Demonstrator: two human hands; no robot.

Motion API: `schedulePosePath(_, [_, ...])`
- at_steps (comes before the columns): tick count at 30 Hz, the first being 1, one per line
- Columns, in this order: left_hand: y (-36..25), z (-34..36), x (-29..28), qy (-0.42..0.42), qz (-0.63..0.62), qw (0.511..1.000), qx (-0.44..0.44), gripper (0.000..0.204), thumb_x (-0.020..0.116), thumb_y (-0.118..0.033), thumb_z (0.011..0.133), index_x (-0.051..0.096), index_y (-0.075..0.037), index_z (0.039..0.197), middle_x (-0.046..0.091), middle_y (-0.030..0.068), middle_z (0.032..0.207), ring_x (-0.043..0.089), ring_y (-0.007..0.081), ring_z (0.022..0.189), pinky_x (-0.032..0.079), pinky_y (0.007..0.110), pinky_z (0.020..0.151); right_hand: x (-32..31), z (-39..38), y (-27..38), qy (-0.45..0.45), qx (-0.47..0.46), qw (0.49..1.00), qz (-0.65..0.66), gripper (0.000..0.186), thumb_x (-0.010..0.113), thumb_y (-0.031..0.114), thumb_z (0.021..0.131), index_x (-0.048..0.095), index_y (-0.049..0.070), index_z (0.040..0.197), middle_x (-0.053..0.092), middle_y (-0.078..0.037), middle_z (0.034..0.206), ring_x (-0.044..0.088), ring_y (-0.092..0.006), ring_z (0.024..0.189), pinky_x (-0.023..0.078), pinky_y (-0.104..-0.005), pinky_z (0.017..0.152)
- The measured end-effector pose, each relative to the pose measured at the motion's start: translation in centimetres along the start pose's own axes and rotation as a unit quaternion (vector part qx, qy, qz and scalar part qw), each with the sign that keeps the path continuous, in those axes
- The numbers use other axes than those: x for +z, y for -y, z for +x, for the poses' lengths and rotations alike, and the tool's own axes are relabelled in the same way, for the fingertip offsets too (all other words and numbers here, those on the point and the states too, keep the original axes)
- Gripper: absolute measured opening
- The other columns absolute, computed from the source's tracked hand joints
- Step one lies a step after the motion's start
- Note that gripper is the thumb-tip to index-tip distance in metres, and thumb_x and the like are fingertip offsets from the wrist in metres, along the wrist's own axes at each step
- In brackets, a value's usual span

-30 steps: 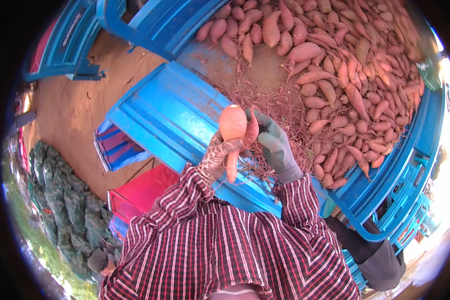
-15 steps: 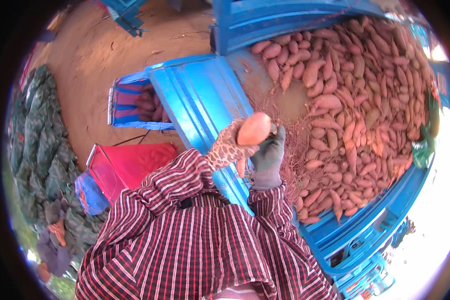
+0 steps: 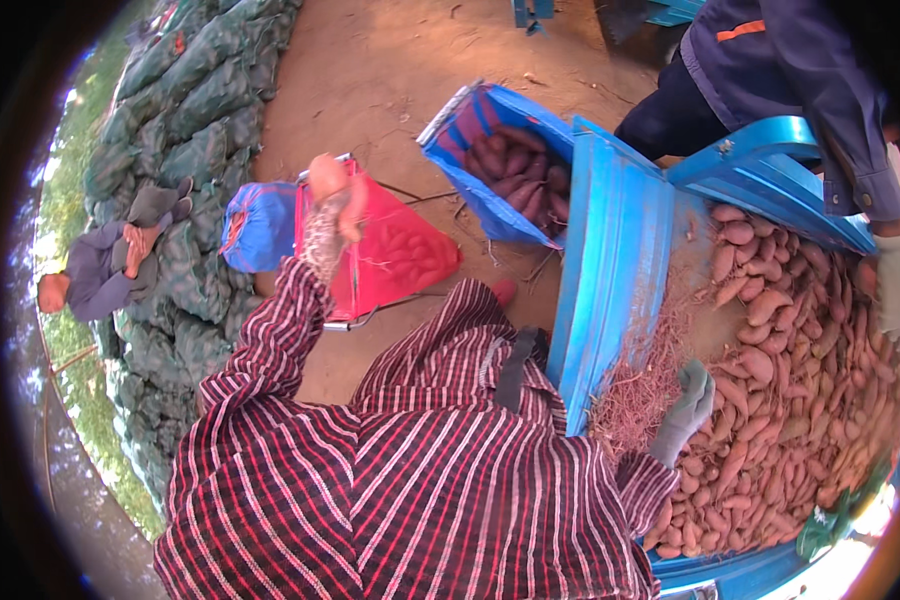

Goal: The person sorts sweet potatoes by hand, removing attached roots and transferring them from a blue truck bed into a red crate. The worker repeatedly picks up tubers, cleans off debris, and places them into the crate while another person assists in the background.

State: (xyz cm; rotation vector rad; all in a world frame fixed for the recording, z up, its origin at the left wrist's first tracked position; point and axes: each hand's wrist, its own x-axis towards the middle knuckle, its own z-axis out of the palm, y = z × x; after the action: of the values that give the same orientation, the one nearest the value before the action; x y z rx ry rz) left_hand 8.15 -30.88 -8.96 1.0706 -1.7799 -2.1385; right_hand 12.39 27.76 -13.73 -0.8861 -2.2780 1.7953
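My left hand (image 3: 322,232), in a leopard-patterned glove, is closed round a sweet potato (image 3: 327,178) above the red mesh bag (image 3: 370,255). A second, slimmer sweet potato (image 3: 352,212) shows beside the same hand. Through the red bag's side, several sweet potatoes are visible. My right hand (image 3: 686,408), in a grey-green glove, hovers by the heap of sweet potatoes (image 3: 750,470) and the loose thin roots (image 3: 625,405). Its fingers are curled together; whatever they hold, if anything, is hidden.
A blue striped bag (image 3: 505,205) of darker sweet potatoes stands beside the blue truck-bed panel (image 3: 610,260). At upper right a co-worker (image 3: 770,80) reaches a gloved hand (image 3: 895,290) over the heap. Another person (image 3: 115,260) rests against stacked green mesh sacks (image 3: 195,150). A blue bundle (image 3: 260,228) adjoins the red bag.
My left hand has swung left from the truck bed to above the red bag, carrying sweet potatoes. My right hand has parted from it and stays by the heap. A co-worker has come into view.
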Motion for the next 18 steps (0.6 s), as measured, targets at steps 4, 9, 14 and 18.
schedulePosePath(4, [2.9, 2.2, -13.0, -0.121, 0.168, 0.973, -0.103, 0.043, 0.073, -0.024, 0.083, 0.054, -0.010, 0.120, 0.060, 0.0080, 0.077, 0.057, 0.0212, 0.046, 0.044, 0.032, 0.037, -3.9, -0.6, -4.8, 0.011, -0.047, 0.967, -0.249, 0.033, 0.063, 0.017, 0.094, 0.062, -0.004, 0.118, 0.066, -0.013, 0.108, 0.060, -0.0224, 0.102, 0.047, -0.0346, 0.094])
schedulePosePath(9, [9.8, 6.4, -19.9, -0.166, 0.533, 0.820, -0.123, 0.042, 0.068, -0.019, 0.087, 0.053, -0.010, 0.124, 0.059, 0.0094, 0.081, 0.056, 0.0225, 0.057, 0.042, 0.033, 0.048, -7.4, -7.6, -10.9, 0.009, -0.012, 0.957, -0.291, 0.037, 0.067, 0.021, 0.091, 0.062, 0.000, 0.121, 0.067, -0.016, 0.108, 0.063, -0.0285, 0.100, 0.051, -0.0390, 0.090])
schedulePosePath(14, [9.5, 10.7, -14.8, -0.068, 0.608, 0.790, 0.044, 0.044, 0.064, -0.013, 0.090, 0.051, -0.007, 0.131, 0.060, 0.0124, 0.100, 0.058, 0.0240, 0.082, 0.044, 0.034, 0.070, -10.5, -18.7, -14.8, -0.085, 0.074, 0.937, -0.329, 0.037, 0.070, 0.029, 0.085, 0.064, 0.008, 0.115, 0.068, -0.016, 0.100, 0.064, -0.0346, 0.098, 0.052, -0.0429, 0.083])
schedulePosePath(18, [5.9, 8.1, -6.1, 0.071, 0.506, 0.836, 0.201, 0.045, 0.060, -0.009, 0.092, 0.049, -0.004, 0.136, 0.060, 0.0148, 0.115, 0.059, 0.0252, 0.101, 0.045, 0.035, 0.089, -11.2, -24.8, -14.1, -0.117, 0.160, 0.888, -0.415, 0.061, 0.075, 0.039, 0.081, 0.055, 0.006, 0.129, 0.062, -0.017, 0.124, 0.057, -0.0354, 0.116, 0.046, -0.0437, 0.097])
